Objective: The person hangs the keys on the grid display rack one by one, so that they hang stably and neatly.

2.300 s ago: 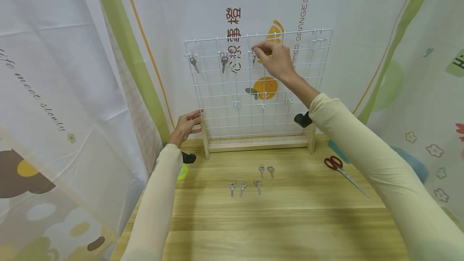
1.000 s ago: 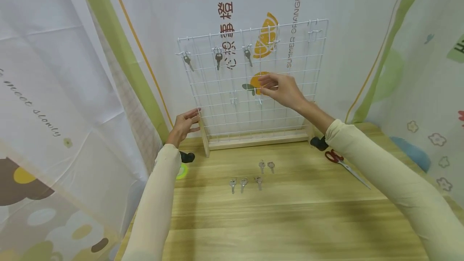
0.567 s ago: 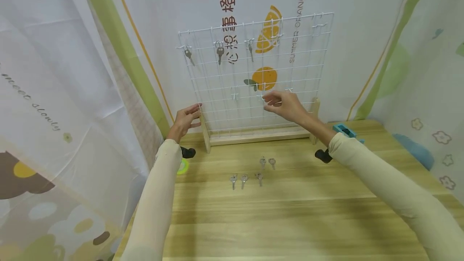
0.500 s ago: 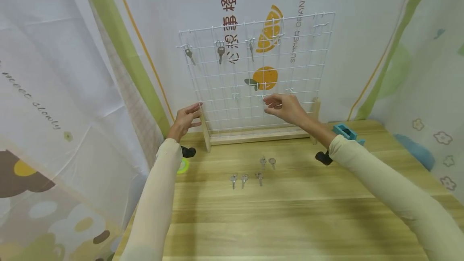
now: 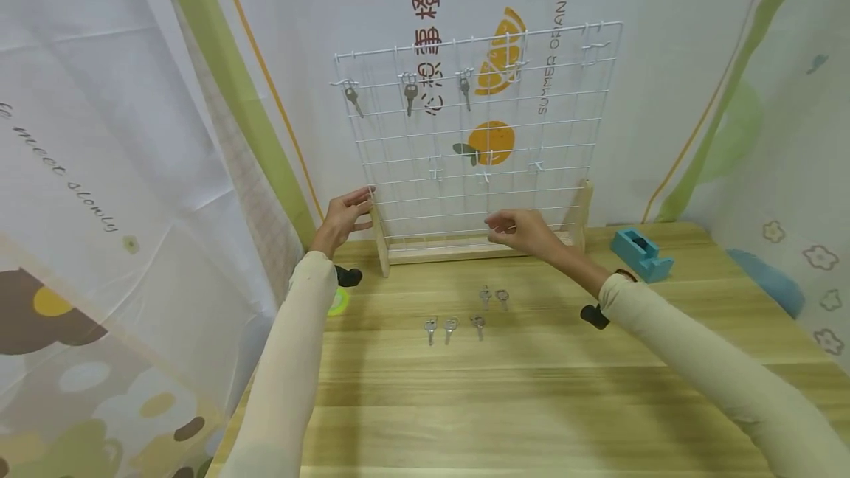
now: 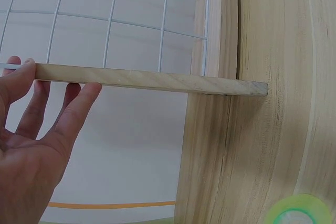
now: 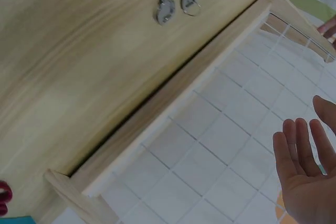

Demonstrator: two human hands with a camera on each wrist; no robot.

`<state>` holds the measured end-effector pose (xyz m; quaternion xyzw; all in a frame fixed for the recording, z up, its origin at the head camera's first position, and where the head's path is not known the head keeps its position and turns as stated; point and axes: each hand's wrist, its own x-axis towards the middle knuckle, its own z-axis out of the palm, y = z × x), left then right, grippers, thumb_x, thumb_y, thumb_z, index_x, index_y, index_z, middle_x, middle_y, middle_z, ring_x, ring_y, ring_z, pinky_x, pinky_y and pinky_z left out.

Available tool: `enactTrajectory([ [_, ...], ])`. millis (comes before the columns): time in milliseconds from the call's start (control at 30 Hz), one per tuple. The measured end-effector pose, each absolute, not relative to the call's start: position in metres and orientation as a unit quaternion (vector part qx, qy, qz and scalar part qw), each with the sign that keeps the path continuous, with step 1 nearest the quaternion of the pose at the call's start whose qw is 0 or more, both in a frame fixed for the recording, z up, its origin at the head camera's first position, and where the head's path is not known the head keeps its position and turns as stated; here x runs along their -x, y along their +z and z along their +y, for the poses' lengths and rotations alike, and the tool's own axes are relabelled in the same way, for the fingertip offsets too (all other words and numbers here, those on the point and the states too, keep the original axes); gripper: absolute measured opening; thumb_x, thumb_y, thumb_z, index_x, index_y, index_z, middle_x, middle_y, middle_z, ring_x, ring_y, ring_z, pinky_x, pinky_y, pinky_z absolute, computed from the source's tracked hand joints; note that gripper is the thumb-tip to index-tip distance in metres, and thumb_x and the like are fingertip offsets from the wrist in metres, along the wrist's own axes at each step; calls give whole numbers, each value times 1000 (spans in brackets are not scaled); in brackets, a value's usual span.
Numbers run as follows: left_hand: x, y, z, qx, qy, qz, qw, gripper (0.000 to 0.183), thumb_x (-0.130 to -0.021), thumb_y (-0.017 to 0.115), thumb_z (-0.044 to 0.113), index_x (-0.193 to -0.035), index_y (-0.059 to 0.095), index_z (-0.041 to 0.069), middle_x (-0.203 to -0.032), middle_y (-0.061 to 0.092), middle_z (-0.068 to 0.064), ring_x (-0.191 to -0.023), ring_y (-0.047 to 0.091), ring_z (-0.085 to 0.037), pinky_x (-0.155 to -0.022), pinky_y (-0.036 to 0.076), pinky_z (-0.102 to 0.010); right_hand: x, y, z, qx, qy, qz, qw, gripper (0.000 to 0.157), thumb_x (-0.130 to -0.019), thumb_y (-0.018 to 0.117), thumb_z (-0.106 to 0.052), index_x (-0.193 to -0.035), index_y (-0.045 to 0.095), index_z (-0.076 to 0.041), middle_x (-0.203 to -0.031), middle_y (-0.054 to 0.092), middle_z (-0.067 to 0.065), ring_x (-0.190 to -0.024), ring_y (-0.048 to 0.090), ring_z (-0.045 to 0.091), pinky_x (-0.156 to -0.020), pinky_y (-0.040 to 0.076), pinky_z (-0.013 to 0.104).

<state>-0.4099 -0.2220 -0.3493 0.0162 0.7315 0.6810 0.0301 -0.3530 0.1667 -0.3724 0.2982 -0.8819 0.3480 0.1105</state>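
Note:
A white wire grid rack (image 5: 425, 201) stands upright in a wooden base at the back of the table. My left hand (image 5: 341, 221) holds its left wooden post (image 6: 152, 78), thumb on one side and fingers on the other. My right hand (image 5: 526, 231), fingers loosely bent and holding nothing, hovers before the rack's lower right part. Three keys hang from upper hooks: a left key (image 5: 354, 100), a middle key (image 5: 411, 98) and a right key (image 5: 465, 92). Several loose keys lie on the table in two rows, including a near key (image 5: 431, 329) and a far key (image 5: 502, 297).
Lower hooks, such as a bare hook (image 5: 485, 177), sit midway down the grid. A blue tape dispenser (image 5: 641, 253) stands at the right. Red scissor handles (image 7: 4, 198) show at the right wrist view's edge. A green tape roll (image 5: 339, 302) lies by the left arm.
My right hand has let go of the third key, now hanging on its hook, and has moved down toward the table. My left hand has stayed on the post.

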Motion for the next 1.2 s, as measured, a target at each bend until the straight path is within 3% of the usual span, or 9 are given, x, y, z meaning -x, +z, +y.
enactTrajectory([
  [400,411,-352,-223,-15,680,733,26,47,-108,55,7,-155,52,13,-163,41,-13,-141,49,-34,-110,50,-52,356,-427,167,-322,330,-884,81,22,-91,79,-1,-111,75,9,-103,77,20,-93,74,35,-82,64,42],
  [633,412,-352,-222,-22,678,734,24,46,-109,55,7,-154,52,12,-163,41,-13,-140,51,-35,-109,51,-52,351,-452,166,-311,333,-889,51,23,-92,77,0,-112,75,9,-106,77,20,-95,74,34,-83,64,41],
  [1200,404,-343,-221,-19,691,722,41,47,-108,54,5,-155,50,10,-165,37,-14,-145,44,-38,-113,46,-55,355,-484,158,-311,327,-892,25,15,-92,75,5,-106,76,7,-104,77,19,-98,73,36,-87,63,45],
])
